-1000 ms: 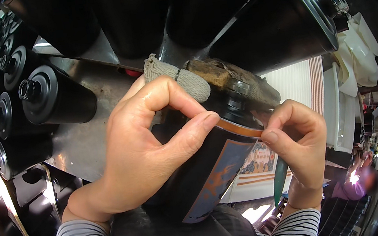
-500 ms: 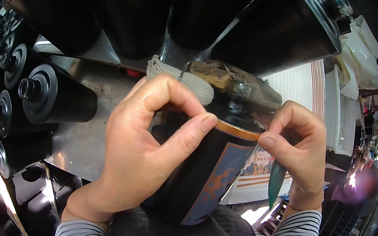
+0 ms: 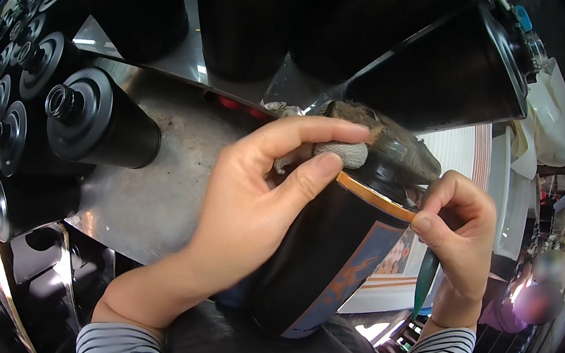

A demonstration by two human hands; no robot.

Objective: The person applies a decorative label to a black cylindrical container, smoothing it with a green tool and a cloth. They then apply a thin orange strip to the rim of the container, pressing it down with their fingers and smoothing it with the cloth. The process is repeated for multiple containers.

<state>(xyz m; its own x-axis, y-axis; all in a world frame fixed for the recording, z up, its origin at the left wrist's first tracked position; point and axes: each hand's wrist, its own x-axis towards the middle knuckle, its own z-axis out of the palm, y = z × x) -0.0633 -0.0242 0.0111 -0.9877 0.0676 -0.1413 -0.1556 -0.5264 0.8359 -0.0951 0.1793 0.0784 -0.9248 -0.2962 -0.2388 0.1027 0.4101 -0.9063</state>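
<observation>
A black bottle (image 3: pixel 293 254) lies tilted across my lap, its neck pointing away to the upper right. A blue panel with orange figures (image 3: pixel 343 283) is on its side. A thin gold-orange strip (image 3: pixel 374 196) runs along the bottle's shoulder edge. My left hand (image 3: pixel 262 186) rests at the strip's left end, thumb pressing there, forefinger stretched out and apart from the thumb. At the strip's right end, my right hand (image 3: pixel 456 225) pinches it between thumb and forefinger. A green pointed tool (image 3: pixel 425 283) hangs below the right palm. Behind the left fingers is a grey knitted cloth (image 3: pixel 347 153).
Many black bottles (image 3: pixel 104 121) stand in rows on the left by a worn metal surface (image 3: pixel 137 210). Large black cylinders (image 3: pixel 427 79) lie at the back. White striped paper (image 3: pixel 458 153) and a white tray (image 3: pixel 506 197) are on the right. A brown stained cloth (image 3: pixel 375 118) lies beyond the bottle.
My left forefinger has straightened away from the thumb. Both hands and the bottle sit slightly further right and lower in the view. The right hand still pinches the strip.
</observation>
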